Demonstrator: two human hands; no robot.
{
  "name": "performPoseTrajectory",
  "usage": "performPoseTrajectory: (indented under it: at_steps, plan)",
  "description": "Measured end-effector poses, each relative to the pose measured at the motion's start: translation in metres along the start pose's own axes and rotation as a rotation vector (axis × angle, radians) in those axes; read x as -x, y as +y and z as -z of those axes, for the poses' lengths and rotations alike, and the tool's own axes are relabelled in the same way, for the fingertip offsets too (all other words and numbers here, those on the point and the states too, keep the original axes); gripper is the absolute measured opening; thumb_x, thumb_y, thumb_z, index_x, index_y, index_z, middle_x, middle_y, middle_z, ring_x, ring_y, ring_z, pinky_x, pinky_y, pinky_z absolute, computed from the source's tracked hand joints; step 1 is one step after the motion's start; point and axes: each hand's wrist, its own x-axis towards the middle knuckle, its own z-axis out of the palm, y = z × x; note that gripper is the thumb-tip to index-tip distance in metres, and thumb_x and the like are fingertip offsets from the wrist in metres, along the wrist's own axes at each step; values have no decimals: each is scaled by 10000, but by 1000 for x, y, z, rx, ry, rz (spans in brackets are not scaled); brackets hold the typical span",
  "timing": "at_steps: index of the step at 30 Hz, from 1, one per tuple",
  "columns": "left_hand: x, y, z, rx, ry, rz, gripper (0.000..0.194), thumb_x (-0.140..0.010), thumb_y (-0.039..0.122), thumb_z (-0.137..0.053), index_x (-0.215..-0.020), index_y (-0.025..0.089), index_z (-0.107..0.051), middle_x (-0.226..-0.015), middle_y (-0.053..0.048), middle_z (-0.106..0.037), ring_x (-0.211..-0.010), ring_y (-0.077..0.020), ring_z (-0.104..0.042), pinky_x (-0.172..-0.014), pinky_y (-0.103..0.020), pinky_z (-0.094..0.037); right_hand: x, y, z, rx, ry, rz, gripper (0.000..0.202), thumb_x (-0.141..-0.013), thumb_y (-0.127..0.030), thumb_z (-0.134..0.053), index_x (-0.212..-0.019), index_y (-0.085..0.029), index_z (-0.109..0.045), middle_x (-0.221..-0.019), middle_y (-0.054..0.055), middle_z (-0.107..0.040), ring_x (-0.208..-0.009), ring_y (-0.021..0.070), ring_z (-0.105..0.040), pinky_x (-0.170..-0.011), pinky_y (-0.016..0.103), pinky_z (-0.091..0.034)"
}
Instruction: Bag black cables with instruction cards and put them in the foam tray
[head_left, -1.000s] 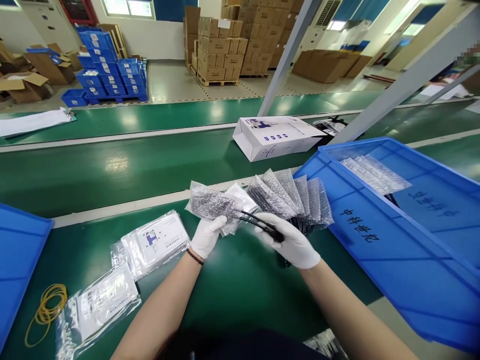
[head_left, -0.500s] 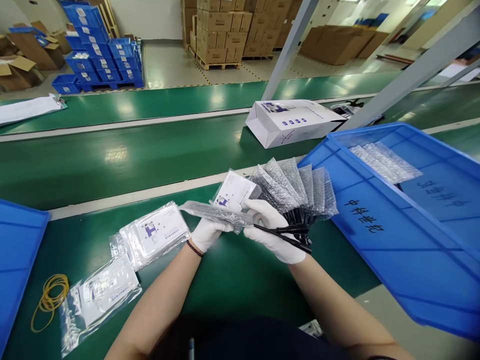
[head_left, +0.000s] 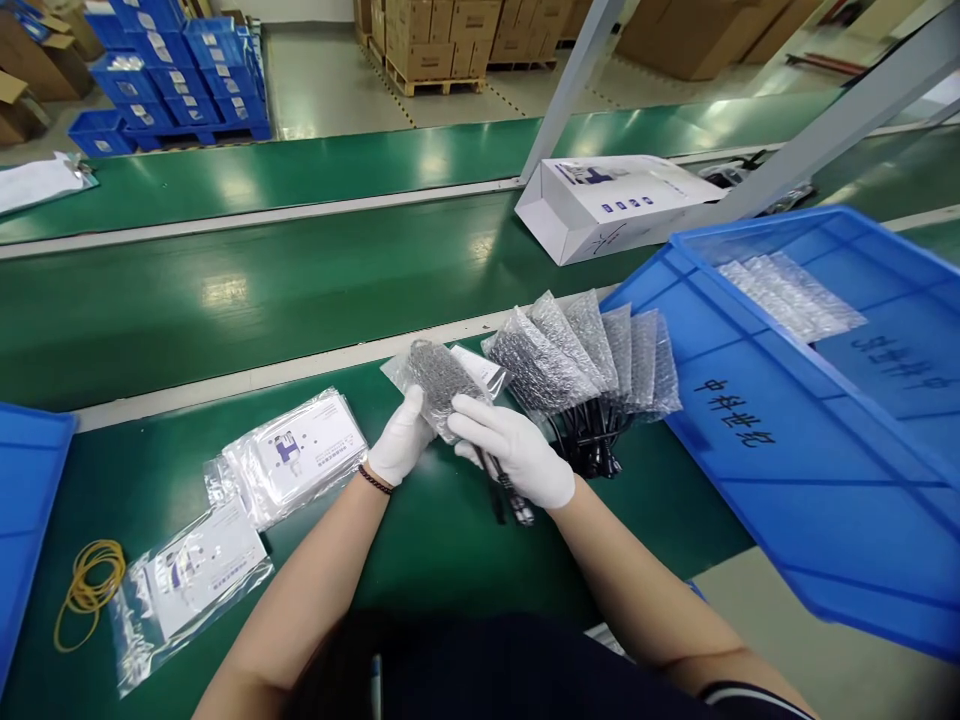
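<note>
Both gloved hands hold one bubble-wrap pouch (head_left: 442, 378) with black cable ends (head_left: 504, 488) sticking out of its near side. My left hand (head_left: 403, 438) grips the pouch's left edge. Across its lower right lies my right hand (head_left: 517, 450), fingers closed over the pouch and cables. Partly hidden behind the pouch is a white printed booklet in a clear bag (head_left: 480, 368). Just right of my hands, several similar bubble-wrap pouches (head_left: 581, 350) lie fanned out, their black cables (head_left: 596, 440) pointing toward me. A stack of bagged booklets (head_left: 300, 455) rests left of my left hand.
A single bagged booklet (head_left: 202, 570) and yellow rubber bands (head_left: 91, 590) lie at lower left. Blue bins stand at left (head_left: 30, 510) and right (head_left: 795, 480). A white printed box (head_left: 622, 215) and a grey post (head_left: 574, 85) are beyond, on the green conveyor (head_left: 315, 290).
The pouch has turned from edge-on to showing its broad face, its cable ends swinging toward me. The booklet behind is now more covered. The whole view has shifted slightly.
</note>
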Motion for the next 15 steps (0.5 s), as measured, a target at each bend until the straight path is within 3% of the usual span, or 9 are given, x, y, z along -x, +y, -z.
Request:
performPoseTrajectory:
  at_steps: [2, 4, 7, 11, 13, 15]
  plan:
    - [-1, 1, 1, -34, 20, -7, 482, -764, 519, -707, -1086, 160, -686, -1120, -92, -677, -1106, -258, -597, -993, -370, -462, -4, 2, -1, 39, -200, 86, 231, -993, -219, -485, -1183, -250, -614, -1248, 93, -569, -714, 193, -623, -701, 391, -518]
    - [-2, 0, 3, -105, 55, -31, 421, -782, 436, -715, -1064, 126, -684, -1075, -104, -691, -1043, -257, -625, -982, -380, -460, -3, 6, -2, 97, -273, 160, 254, -974, -218, -519, -1214, -242, -596, -1249, 96, -571, -687, 191, -598, -647, 372, -481]
    - [0, 0, 5, -271, 93, -109, 365, -767, 386, -736, -1011, 118, -697, -1051, -97, -698, -991, -248, -637, -954, -374, -466, 6, 12, 0, 106, -275, 202, 303, -952, -222, -560, -1253, -241, -593, -1227, 79, -601, -697, 206, -600, -634, 365, -466]
    - [4, 4, 1, -578, 166, -141, 378, -707, 386, -785, -968, 122, -718, -1031, -89, -706, -985, -270, -633, -928, -375, -473, 15, 14, 12, 11, -210, 88, 267, -918, -246, -622, -1178, -300, -653, -1166, 26, -634, -722, 203, -621, -707, 369, -495]
    - [5, 5, -1, -699, 147, -122, 394, -701, 386, -787, -992, 128, -720, -1032, -90, -707, -988, -284, -633, -935, -387, -470, 14, 11, 15, -23, -99, 33, 492, -818, -407, -758, -1273, -315, -596, -1220, 53, -593, -891, 264, -622, -835, 426, -491]
    - [6, 6, -1, -801, 78, -137, 425, -717, 369, -775, -1072, 148, -703, -1070, -86, -701, -1021, -286, -628, -960, -386, -462, 11, 4, 12, -67, 59, -65, 971, -636, -558, -864, -1450, -282, -411, -1355, 111, -464, -1185, 364, -484, -1024, 507, -386]
